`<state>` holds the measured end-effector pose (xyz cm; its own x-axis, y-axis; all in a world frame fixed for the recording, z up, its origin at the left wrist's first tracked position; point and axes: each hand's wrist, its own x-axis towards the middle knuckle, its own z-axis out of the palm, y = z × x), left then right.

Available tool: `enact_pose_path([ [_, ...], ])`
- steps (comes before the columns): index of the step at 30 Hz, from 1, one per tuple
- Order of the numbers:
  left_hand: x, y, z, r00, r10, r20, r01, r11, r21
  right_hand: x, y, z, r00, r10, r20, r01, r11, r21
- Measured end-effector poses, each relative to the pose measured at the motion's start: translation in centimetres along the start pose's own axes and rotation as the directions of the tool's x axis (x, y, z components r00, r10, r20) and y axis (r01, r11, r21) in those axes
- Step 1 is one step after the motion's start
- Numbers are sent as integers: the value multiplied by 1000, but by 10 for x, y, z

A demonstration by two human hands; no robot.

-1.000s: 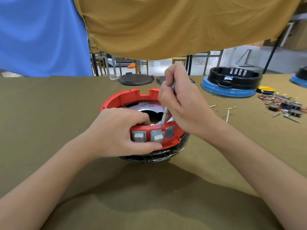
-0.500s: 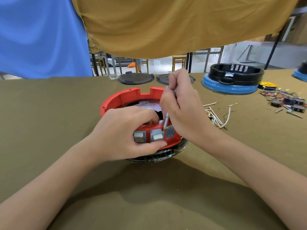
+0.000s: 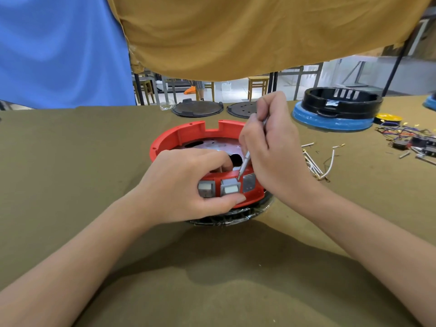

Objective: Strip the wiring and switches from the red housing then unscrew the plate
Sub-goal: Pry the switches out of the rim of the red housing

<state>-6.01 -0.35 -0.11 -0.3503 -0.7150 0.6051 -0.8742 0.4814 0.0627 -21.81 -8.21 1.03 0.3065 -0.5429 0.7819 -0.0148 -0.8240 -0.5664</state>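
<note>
The round red housing [image 3: 184, 138] sits open side up on the olive table, with a metal plate [image 3: 212, 146] inside it. My left hand [image 3: 186, 182] grips its near wall, thumb under the grey switches [image 3: 230, 187] and fingers curled inside the rim. My right hand [image 3: 271, 147] holds a thin metal tool [image 3: 244, 165] upright. The tool's tip touches the top right corner of the middle switch. That switch sticks out of the wall a little. The slot to its right looks like a flat grey panel [image 3: 249, 182].
Loose white wires [image 3: 317, 165] lie just right of the housing. Coloured wiring and small black parts [image 3: 412, 140] sit at the far right. A black and blue housing [image 3: 339, 109] and two dark round lids [image 3: 197, 108] stand at the table's back edge.
The tool tip has shifted from inside the rim to the middle switch's corner, and that switch now stands further out. The view has tilted, showing more of the white wires.
</note>
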Motion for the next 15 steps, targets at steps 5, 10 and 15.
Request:
enact_pose_path([
  [5,0,1,0,1000,-4,9,4,1000,10,3,-2,1,994,-99,47,102,993,-56],
  [10,0,2,-1,1000,-7,10,6,1000,13,2,-1,-1,972,-227,64,232,968,-97],
  [15,0,2,-1,1000,-19,21,19,1000,9,0,-10,-3,941,-322,103,337,923,-186],
])
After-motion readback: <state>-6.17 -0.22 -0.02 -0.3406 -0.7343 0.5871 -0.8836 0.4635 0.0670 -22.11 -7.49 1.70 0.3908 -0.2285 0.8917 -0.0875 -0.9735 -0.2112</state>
